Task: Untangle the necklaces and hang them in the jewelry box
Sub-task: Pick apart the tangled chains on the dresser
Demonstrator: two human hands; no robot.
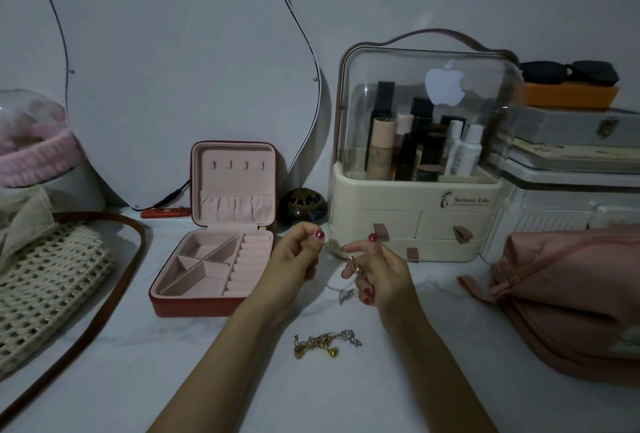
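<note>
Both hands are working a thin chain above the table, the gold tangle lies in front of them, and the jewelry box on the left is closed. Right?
Not quite: the jewelry box is open, lid upright, its hooks empty. The rest holds in the head view: left hand and right hand pinch the thin chain; the gold tangle lies on the table.

The scene was dim and bluish, with flat, soft light and only faint shadows on the worktop (pixel 346 398). A pale glare sat on the clear cover of the cosmetics organizer (pixel 415 221). Away from that organizer, toward the edges, straight lines bowed and detail went soft and grainy.
</note>
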